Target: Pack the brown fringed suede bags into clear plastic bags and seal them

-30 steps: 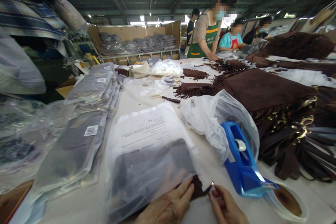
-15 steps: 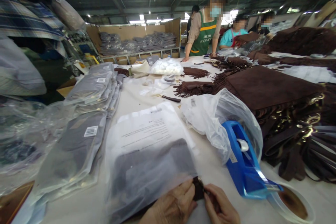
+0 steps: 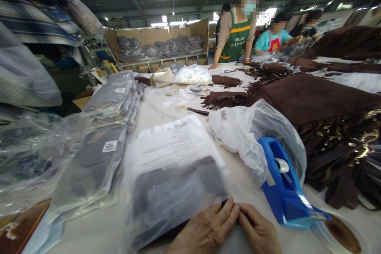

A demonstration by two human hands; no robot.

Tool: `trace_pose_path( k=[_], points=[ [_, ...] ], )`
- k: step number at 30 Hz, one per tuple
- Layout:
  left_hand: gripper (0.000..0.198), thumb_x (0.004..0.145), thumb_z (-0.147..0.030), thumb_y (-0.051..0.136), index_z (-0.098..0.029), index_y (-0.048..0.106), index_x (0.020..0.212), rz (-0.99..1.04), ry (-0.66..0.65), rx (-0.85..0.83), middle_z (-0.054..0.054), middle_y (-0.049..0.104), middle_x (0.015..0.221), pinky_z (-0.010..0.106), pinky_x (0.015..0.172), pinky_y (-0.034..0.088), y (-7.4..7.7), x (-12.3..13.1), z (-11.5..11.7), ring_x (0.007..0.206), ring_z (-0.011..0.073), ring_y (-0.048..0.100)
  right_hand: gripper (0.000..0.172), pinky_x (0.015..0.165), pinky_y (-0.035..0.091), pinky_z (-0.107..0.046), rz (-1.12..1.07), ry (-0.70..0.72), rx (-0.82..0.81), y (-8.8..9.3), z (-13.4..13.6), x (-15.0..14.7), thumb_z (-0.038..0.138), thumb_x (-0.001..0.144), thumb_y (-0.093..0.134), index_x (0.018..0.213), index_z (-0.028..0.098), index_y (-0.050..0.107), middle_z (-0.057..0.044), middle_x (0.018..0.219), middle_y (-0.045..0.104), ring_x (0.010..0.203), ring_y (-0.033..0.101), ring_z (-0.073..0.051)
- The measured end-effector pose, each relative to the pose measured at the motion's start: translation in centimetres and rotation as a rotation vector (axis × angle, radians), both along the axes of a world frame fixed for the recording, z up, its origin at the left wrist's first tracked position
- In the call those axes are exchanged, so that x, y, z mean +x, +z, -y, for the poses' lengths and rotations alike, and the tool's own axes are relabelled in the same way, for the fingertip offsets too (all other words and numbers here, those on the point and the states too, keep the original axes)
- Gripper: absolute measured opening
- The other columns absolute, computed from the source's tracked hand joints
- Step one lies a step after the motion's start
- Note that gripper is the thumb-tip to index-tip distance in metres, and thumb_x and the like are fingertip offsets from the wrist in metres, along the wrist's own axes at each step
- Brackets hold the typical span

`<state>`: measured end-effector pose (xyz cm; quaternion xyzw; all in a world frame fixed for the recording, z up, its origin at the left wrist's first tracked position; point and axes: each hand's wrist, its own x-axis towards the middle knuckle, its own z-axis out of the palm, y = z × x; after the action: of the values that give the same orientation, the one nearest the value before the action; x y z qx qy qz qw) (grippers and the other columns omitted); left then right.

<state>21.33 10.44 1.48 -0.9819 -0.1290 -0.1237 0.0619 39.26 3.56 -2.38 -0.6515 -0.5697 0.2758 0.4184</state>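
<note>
Since the earlier frames the dark corner of fabric and the small metal piece pinched between the two hands have gone out of sight; the hands have closed together over the bag's lower right corner. The left hand point(image 3: 205, 230) lies flat, fingers pointing to the upper right, pressing on the near edge of the bag point(image 3: 172, 178) at the bottom centre of the frame. The right hand point(image 3: 258, 232) meets it fingertip to fingertip just right of that corner. Neither grip is clenched: both hands look loosely spread and press down rather than hold, though what lies under the fingertips cannot be told.

The bag stretches up and away from both hands towards the centre of the frame, its long axis running near to far on the counter point(image 3: 154, 107), dark cloth inside. The left hand covers more of it. A blue tape dispenser point(image 3: 282, 186) sits just right of the right hand.
</note>
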Motion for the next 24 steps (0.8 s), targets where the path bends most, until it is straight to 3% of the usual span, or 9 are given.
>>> trace_pose_path(
  k=[4, 11, 13, 16, 20, 24],
  points=[
    [0.044, 0.094, -0.025, 0.039, -0.007, 0.038, 0.134, 0.057, 0.03, 0.052, 0.011, 0.053, 0.129, 0.029, 0.095, 0.041, 0.0, 0.4, 0.1, 0.108, 0.0205, 0.052, 0.029, 0.078, 0.055, -0.026, -0.023, -0.005, -0.114, 0.1, -0.4, 0.9, 0.036, 0.083, 0.053, 0.104, 0.022, 0.065, -0.006, 0.097, 0.072, 0.087, 0.068, -0.018],
    [0.044, 0.094, -0.024, 0.04, -0.004, 0.039, 0.133, 0.034, 0.044, 0.06, 0.011, 0.054, 0.125, 0.027, 0.094, 0.04, -0.8, 0.4, 0.2, 0.111, 0.0192, 0.049, 0.024, 0.064, 0.056, -0.022, 0.137, -0.059, 0.14, 2.1, -2.3, 0.4, 0.028, 0.079, 0.052, 0.099, 0.022, 0.065, -0.005, 0.092, 0.07, 0.075, 0.067, -0.016],
    [0.043, 0.094, -0.024, 0.039, -0.004, 0.04, 0.131, 0.05, 0.045, 0.068, 0.011, 0.055, 0.124, 0.027, 0.096, 0.039, -0.9, 0.4, 0.2, 0.112, 0.0192, 0.048, 0.026, 0.059, 0.056, -0.023, 0.144, -0.155, 0.139, 1.9, -2.0, 0.6, 0.031, 0.079, 0.053, 0.1, 0.021, 0.063, -0.006, 0.092, 0.07, 0.073, 0.067, -0.016],
    [0.038, 0.094, -0.018, 0.037, -0.003, 0.042, 0.129, 0.113, 0.017, 0.071, 0.011, 0.058, 0.119, 0.026, 0.101, 0.034, -0.5, 0.5, 0.1, 0.117, 0.0174, 0.044, 0.028, 0.062, 0.057, -0.024, 0.095, -0.26, 0.0, 0.4, -0.6, 1.3, 0.04, 0.079, 0.055, 0.097, 0.02, 0.062, -0.007, 0.087, 0.072, 0.073, 0.069, -0.018],
    [0.042, 0.095, -0.02, 0.037, -0.006, 0.036, 0.134, 0.07, 0.015, 0.011, 0.011, 0.053, 0.126, 0.027, 0.096, 0.037, 0.1, 0.3, 0.1, 0.115, 0.0182, 0.045, 0.029, 0.074, 0.056, -0.023, -0.056, -0.119, -0.146, -1.0, 1.1, 0.9, 0.043, 0.081, 0.054, 0.098, 0.021, 0.063, -0.006, 0.092, 0.073, 0.085, 0.069, -0.019],
    [0.048, 0.095, -0.028, 0.038, -0.013, 0.029, 0.139, 0.004, 0.076, -0.054, 0.009, 0.049, 0.13, 0.031, 0.08, 0.044, -0.1, 0.1, 0.1, 0.102, 0.0206, 0.051, 0.028, 0.077, 0.055, -0.022, -0.043, -0.101, -0.095, -1.0, 1.1, -0.4, 0.04, 0.081, 0.055, 0.101, 0.023, 0.066, -0.003, 0.098, 0.072, 0.088, 0.069, -0.018]
  ],
)
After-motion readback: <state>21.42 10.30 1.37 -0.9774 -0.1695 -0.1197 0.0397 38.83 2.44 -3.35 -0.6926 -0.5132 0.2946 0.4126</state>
